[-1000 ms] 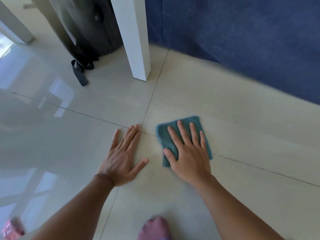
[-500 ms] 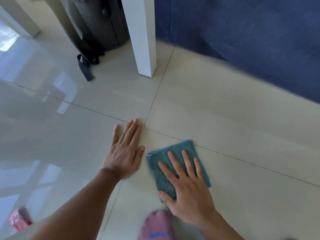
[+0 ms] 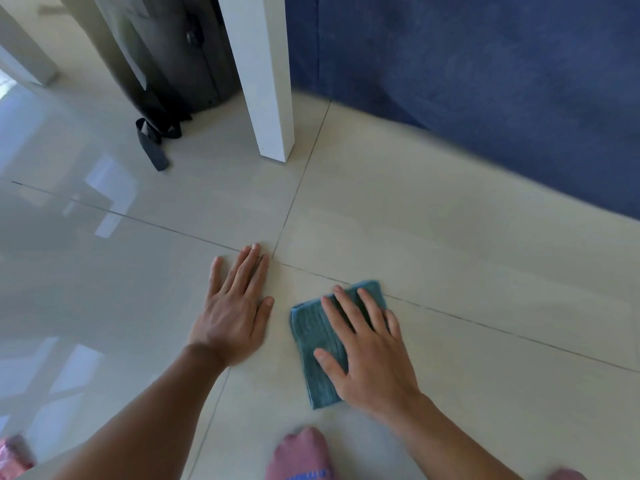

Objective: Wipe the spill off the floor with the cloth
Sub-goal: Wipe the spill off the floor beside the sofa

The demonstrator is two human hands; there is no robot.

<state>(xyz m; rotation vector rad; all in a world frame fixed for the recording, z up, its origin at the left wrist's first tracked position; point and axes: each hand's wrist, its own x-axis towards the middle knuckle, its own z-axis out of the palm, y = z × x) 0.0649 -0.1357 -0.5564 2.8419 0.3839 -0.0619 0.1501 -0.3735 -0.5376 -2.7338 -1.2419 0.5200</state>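
A folded teal cloth (image 3: 313, 337) lies flat on the pale glossy floor tiles (image 3: 450, 244), just below a grout line. My right hand (image 3: 370, 351) presses down on it with fingers spread, covering its right half. My left hand (image 3: 233, 306) rests palm-down on the bare tile to the left of the cloth, a small gap away, fingers together and holding nothing. No spill shows clearly on the tiles; the floor is shiny with window reflections at the left.
A white furniture leg (image 3: 263, 81) stands beyond my hands. A dark bag (image 3: 180, 53) with a loose strap (image 3: 152, 143) sits behind it. A blue fabric surface (image 3: 485, 81) borders the floor at the back right. Pink-clad knees (image 3: 299, 455) are at the bottom edge.
My right hand has dragged the cloth from beyond the grout line back toward me over the second. My left hand stays planted, its thumb drawn in closer.
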